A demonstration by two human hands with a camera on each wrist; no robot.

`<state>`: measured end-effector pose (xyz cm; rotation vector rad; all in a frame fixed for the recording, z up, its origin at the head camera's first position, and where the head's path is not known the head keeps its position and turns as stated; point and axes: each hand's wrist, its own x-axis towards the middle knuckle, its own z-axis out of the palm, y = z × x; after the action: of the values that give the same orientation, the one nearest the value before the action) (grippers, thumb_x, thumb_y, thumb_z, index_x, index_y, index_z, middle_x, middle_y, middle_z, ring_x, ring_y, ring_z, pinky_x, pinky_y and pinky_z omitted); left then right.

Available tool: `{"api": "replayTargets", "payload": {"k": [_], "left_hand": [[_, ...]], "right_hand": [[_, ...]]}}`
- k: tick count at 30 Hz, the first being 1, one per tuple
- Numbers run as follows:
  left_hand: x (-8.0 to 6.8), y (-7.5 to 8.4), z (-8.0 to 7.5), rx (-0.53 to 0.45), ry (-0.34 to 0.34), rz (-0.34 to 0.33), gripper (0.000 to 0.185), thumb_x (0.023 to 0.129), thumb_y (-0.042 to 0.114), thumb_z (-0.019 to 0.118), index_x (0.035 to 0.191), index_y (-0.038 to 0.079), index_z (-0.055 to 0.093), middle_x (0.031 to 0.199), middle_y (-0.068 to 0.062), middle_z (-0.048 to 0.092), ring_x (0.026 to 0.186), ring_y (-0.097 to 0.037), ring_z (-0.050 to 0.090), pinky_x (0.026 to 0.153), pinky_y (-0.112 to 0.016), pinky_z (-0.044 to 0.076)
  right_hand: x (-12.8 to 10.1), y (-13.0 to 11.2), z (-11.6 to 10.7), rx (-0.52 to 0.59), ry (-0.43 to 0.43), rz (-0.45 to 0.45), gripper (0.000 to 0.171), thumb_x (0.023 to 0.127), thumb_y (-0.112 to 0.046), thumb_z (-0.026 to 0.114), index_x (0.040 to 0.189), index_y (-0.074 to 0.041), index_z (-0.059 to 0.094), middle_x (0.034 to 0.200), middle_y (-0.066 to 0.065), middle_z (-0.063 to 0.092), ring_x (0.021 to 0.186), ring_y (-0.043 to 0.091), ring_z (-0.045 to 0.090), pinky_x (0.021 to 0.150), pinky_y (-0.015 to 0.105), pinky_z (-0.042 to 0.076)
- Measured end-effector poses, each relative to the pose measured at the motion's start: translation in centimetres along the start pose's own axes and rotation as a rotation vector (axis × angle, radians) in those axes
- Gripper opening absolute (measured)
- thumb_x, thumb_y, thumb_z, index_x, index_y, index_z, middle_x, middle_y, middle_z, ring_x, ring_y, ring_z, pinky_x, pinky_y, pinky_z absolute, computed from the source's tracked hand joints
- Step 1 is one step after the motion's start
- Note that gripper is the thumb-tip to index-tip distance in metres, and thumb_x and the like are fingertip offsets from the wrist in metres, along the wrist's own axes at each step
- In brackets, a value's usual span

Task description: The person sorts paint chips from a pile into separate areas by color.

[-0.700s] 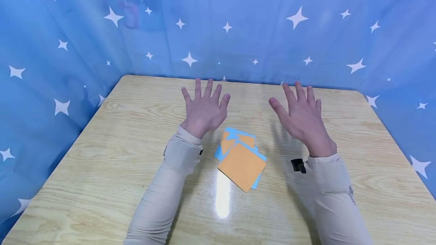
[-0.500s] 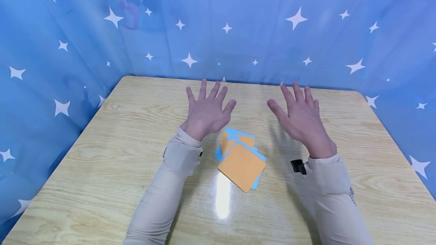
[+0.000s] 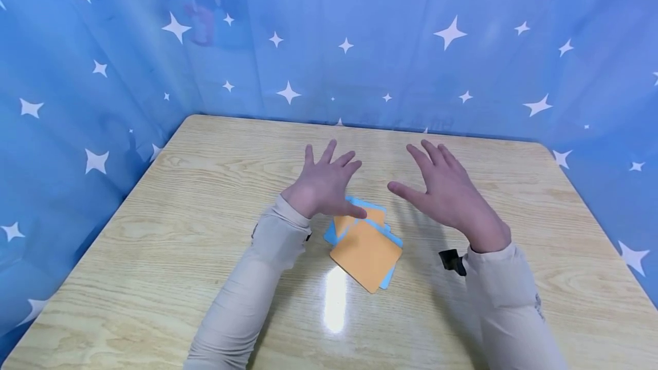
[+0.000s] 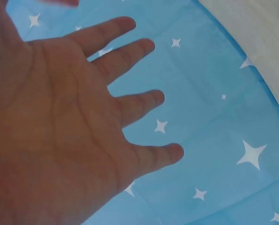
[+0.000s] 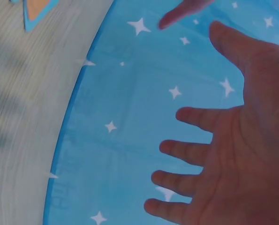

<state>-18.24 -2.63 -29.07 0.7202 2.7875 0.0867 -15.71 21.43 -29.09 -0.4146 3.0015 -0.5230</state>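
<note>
Several flat square pieces, orange with blue, lie in an overlapping heap on the table; the topmost orange square [image 3: 366, 256] is nearest me. My left hand [image 3: 325, 184] is held up at the heap's upper left, fingers spread, its thumb covering part of the heap in the head view. To the right, my right hand [image 3: 452, 190] is raised with its fingers apart and thumb pointing inward. In the left wrist view the palm of the left hand [image 4: 59, 122] shows with nothing in it. The right palm [image 5: 242, 154] is bare too.
The heap lies on a light wood-grain table [image 3: 169, 233] with rounded far corners. A blue curtain [image 3: 411, 61] with white stars hangs behind it and along the sides. A bright reflection shines on the tabletop in front of the heap.
Both hands have turned and lowered a little, drawing inward toward each other. The left thumb now overlaps the heap in the head view. The squares have stayed in place.
</note>
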Motion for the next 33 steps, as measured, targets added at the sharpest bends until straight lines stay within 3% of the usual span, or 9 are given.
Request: {"api": "replayTargets", "payload": {"k": [5, 11, 19, 26, 33], "left_hand": [[0.2, 0.4, 1.1, 0.05, -0.069, 0.019, 0.106, 0.08, 0.069, 0.075, 0.163, 0.021, 0.028, 0.172, 0.001, 0.016, 0.159, -0.034, -0.008, 0.12, -0.069, -0.004], [0.4, 0.6, 2.4, 0.069, -0.139, 0.065, 0.109, 0.076, 0.061, 0.083, 0.162, 0.02, 0.031, 0.171, 0.001, 0.019, 0.159, -0.034, -0.006, 0.121, -0.068, -0.001], [1.1, 2.4, 4.3, 0.141, -0.232, 0.11, 0.115, 0.067, 0.052, 0.093, 0.16, 0.018, 0.034, 0.167, 0.001, 0.029, 0.157, -0.033, 0.014, 0.12, -0.068, 0.016], [1.0, 3.7, 5.6, 0.17, -0.222, 0.063, 0.107, 0.063, 0.047, 0.096, 0.153, 0.016, 0.045, 0.151, 0.001, 0.043, 0.135, -0.024, 0.047, 0.11, -0.062, 0.04], [0.6, 4.0, 5.8, 0.114, -0.188, 0.041, 0.092, 0.064, 0.042, 0.096, 0.143, 0.017, 0.055, 0.135, -0.001, 0.048, 0.12, -0.022, 0.051, 0.1, -0.055, 0.049]], "right_hand": [[-0.4, -0.8, 0.8, -0.038, -0.018, -0.067, 0.098, 0.093, -0.069, 0.058, 0.161, -0.007, 0.027, 0.167, 0.024, 0.017, 0.153, 0.052, 0.009, 0.122, 0.064, 0.01], [-0.9, -0.8, 2.5, -0.08, -0.1, -0.132, 0.097, 0.091, -0.065, 0.065, 0.16, -0.006, 0.031, 0.165, 0.024, 0.025, 0.149, 0.054, 0.021, 0.119, 0.067, 0.017], [-1.2, -0.8, 6.0, -0.103, -0.23, -0.178, 0.106, 0.081, -0.07, 0.072, 0.157, -0.004, 0.037, 0.158, 0.025, 0.036, 0.142, 0.053, 0.036, 0.109, 0.071, 0.033], [-1.4, -2.1, 7.5, -0.129, -0.319, -0.153, 0.118, 0.071, -0.068, 0.082, 0.157, -0.004, 0.034, 0.152, 0.02, 0.043, 0.136, 0.044, 0.045, 0.099, 0.062, 0.047], [-1.6, -2.4, 7.6, -0.149, -0.323, -0.162, 0.114, 0.071, -0.055, 0.088, 0.156, -0.001, 0.034, 0.136, 0.016, 0.051, 0.118, 0.033, 0.05, 0.088, 0.048, 0.053]]}}
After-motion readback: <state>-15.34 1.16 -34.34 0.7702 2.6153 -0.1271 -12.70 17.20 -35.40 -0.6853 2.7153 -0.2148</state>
